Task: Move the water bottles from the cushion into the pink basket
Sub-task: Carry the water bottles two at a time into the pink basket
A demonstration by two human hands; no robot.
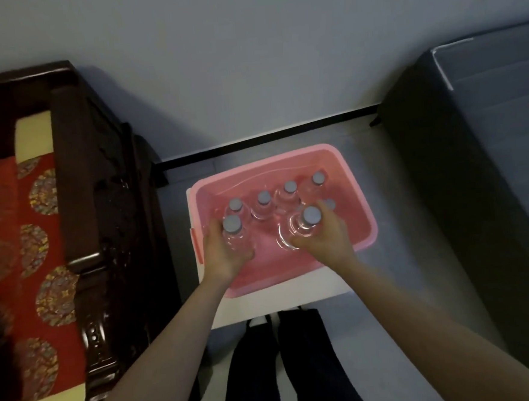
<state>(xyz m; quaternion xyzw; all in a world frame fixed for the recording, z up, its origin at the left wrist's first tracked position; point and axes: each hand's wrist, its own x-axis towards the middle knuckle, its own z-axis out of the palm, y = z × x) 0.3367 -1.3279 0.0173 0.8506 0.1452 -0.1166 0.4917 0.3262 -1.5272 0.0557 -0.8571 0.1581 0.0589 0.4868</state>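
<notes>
Both forearms [173,347] reached over the pink basket [359,193]. Each hand curled round an upright water bottle inside it: left hand [226,253] on left bottle [234,233], right hand [325,233] on right bottle [305,225]. More bottles [287,192] stood just beyond the fingers, and the red cushion [16,249] lay well left.

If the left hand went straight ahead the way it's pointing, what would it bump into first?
Probably the standing water bottle right behind the held bottle, inside the pink basket. The left hand points toward the basket's far side. Depth is hard to judge, so the two bottles may already touch.
</notes>
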